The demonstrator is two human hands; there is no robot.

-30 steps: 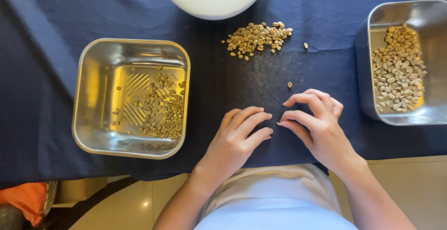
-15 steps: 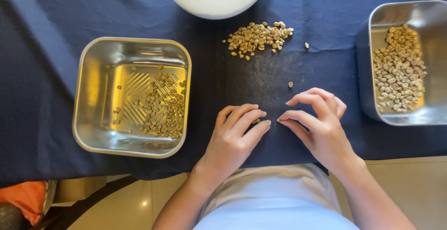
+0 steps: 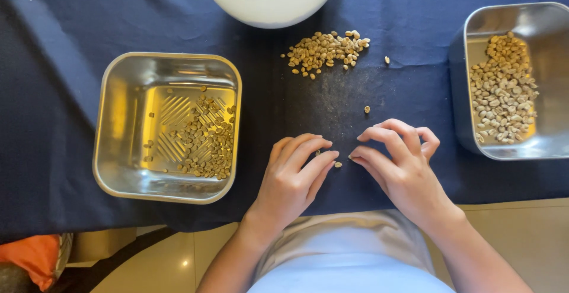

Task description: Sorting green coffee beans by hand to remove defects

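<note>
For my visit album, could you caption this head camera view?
Left hand and right hand meet over a green coffee bean on dark blue cloth, between two steel trays.

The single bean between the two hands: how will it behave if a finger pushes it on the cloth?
The bean looks small, so probably light. Its oval shape may let it roll, though the dark cloth likely slows it.

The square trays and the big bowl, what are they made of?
The left tray and right tray look like shiny metal, probably steel: they mirror light and the beans. The white bowl is smooth and glossy, maybe ceramic or plastic; I cannot tell which.
</note>
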